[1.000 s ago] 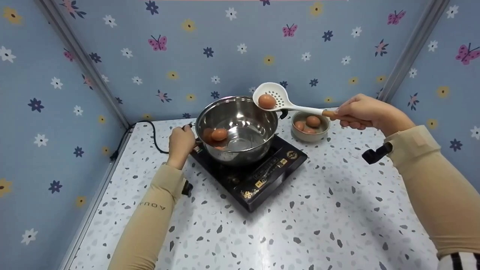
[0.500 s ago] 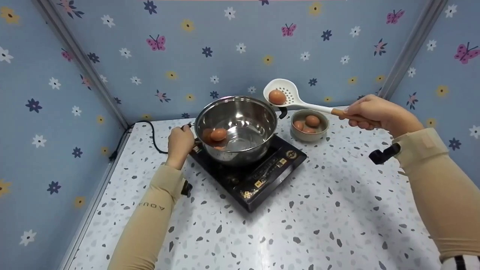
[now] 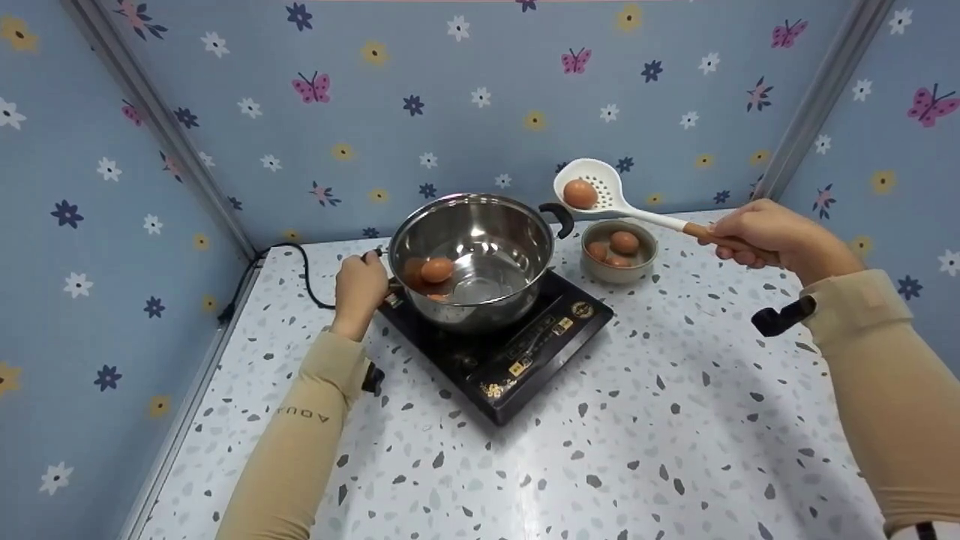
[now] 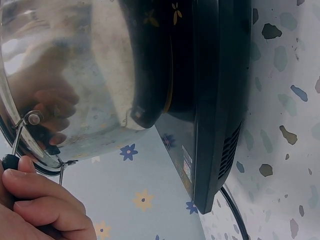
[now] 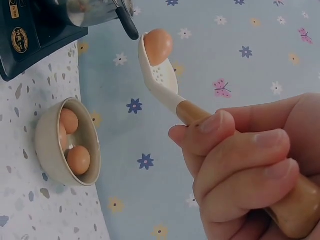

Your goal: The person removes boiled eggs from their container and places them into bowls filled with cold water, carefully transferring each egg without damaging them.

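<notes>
My right hand (image 3: 765, 232) grips the wooden handle of a white slotted spoon (image 3: 613, 191). One brown egg (image 3: 580, 194) lies in the spoon's bowl, raised above and behind a small beige bowl (image 3: 619, 274) that contains 3 brown eggs (image 5: 78, 160). The left hand (image 3: 361, 291) holds the side handle of a steel pot (image 3: 480, 315); in the left wrist view its fingers (image 4: 47, 192) curl round that black handle. Inside the pot, at the left, a brown egg (image 3: 437, 269) shows, with part of another below it near the rim.
The pot sits on a black induction cooker (image 3: 525, 367). Its other black handle (image 3: 559, 217) sticks out on the right, near the spoon. A black cord (image 3: 307, 262) runs left across the speckled table (image 3: 600, 450). Flowered wall panels (image 3: 480, 112) enclose the back and sides.
My right hand has moved to the right, carrying the spoon and egg from over the pot's right rim to above the beige bowl's back. The left hand stays on the pot handle.
</notes>
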